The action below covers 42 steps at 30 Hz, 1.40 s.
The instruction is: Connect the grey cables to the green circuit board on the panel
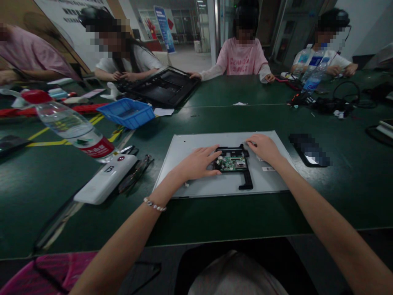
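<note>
A flat grey-white panel (172, 172) lies on the table in front of me. On it sits a black plastic bracket (247, 178) with a green circuit board (229, 162) inside its frame. My left hand (199, 164) rests at the bracket's left side, fingers stretched and thumb apart, fingertips touching its edge. Beside the bracket's upper right corner is my right hand (264, 148), its fingers curled together in a pinch. Whatever is between those fingertips, if anything, is too small to make out.
To the left are a red-capped water bottle (76, 131), a white power bank (106, 180), glasses (135, 174) and a blue bin (127, 112). A phone (308, 150) lies right. Across the table, people sit near a black frame (167, 88), cables (331, 102) and bottles (316, 76).
</note>
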Available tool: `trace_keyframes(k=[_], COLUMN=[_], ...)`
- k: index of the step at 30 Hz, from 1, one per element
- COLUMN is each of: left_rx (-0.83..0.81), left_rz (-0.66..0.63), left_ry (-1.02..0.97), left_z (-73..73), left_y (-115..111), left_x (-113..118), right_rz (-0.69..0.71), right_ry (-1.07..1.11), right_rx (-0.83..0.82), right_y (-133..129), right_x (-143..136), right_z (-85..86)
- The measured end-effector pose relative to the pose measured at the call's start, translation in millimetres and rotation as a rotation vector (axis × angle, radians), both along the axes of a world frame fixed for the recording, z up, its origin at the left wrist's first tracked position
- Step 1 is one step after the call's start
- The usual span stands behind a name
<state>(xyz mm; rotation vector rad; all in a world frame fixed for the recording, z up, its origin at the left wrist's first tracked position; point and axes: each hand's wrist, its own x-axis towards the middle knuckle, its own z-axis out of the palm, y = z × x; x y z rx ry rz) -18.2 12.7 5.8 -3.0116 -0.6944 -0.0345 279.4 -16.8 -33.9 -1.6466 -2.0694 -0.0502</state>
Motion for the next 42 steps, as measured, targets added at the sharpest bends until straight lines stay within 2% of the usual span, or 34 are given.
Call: trace_keyframes(k=[7,14,25,33,42], left_rx=[-0.003,-0.019,0.001,-0.021,-0.006], left_rz=[-0.004,0.009,-0.001,0.009,0.004], left_ry=[0.0,-0.007,-0.003,-0.001,-0.007], left_z=[0.3,-1.2,-1.3,-1.9,-0.3], left_y=[0,0,-1,0,-1], left_x=[0,-1,0,0,0], right_rz=[0.048,0.17,0.148,0.228,0.217], right_ry=[0.051,0.039,0.009,0.093,0.104], right_rx=[0.031,-0.063,0.008,-0.078,-0.09], right_y=[-4,-7,-3,-1,-2], right_x=[-19,-37,-39,-38,-37], right_z=[8.8,10.9,10.8,8.7,8.7])
